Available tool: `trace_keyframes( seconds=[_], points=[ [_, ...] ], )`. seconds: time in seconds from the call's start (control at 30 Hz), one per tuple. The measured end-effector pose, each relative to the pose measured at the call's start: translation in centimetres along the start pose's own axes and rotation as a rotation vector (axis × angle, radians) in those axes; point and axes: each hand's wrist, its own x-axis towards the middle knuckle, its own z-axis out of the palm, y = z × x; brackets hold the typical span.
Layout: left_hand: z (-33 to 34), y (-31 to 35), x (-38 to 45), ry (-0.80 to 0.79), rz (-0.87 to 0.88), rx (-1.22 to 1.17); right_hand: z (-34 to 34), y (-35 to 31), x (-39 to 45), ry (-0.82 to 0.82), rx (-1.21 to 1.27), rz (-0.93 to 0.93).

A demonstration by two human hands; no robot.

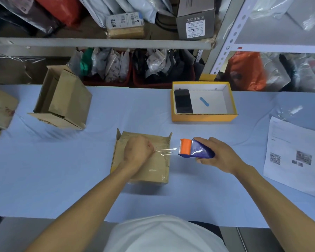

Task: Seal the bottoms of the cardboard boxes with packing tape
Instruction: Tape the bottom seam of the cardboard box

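Observation:
A small cardboard box (153,166) lies in the middle of the blue table, its closed flaps facing up. My left hand (137,150) rests on the box with curled fingers and pinches the free end of a clear tape strip (166,152). The strip runs to the right, above the box's right edge, to a tape dispenser (195,149) with an orange cutter head and a blue body. My right hand (218,154) grips the dispenser just right of the box.
An open cardboard box (62,100) stands at the back left, and more cardboard (0,110) sits at the left edge. A yellow tray box (204,117) holding a phone lies behind. A printed sheet (295,155) lies on the right. Shelves with bags stand behind the table.

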Motion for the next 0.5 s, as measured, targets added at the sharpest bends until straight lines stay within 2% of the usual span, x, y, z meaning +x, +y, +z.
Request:
trace_keyframes(
  seconds=[0.1, 0.17, 0.23, 0.33, 0.4, 0.5],
  points=[
    [0.0, 0.8, 0.5, 0.031, 0.12, 0.436, 0.2, -0.2, 0.2, -0.019, -0.095, 0.001],
    [-0.2, 0.8, 1.1, 0.043, 0.098, 0.533, 0.5, -0.3, 0.2, -0.042, -0.151, 0.011],
    [-0.4, 0.8, 1.8, 0.04, 0.136, 0.558, 0.9, -0.4, 0.2, -0.059, -0.139, 0.039],
    [0.9, 0.9, 2.6, -0.082, 0.413, 0.409, 1.9, -1.0, 0.5, -0.078, -0.209, 0.025],
    [2.0, 1.0, 2.6, -0.15, 0.431, 0.316, 2.5, -1.4, 0.7, -0.093, -0.247, 0.023],
    [3.6, -0.2, 2.3, -0.082, 0.417, 0.444, 3.0, -1.8, 0.9, -0.095, -0.235, 0.079]
  ],
)
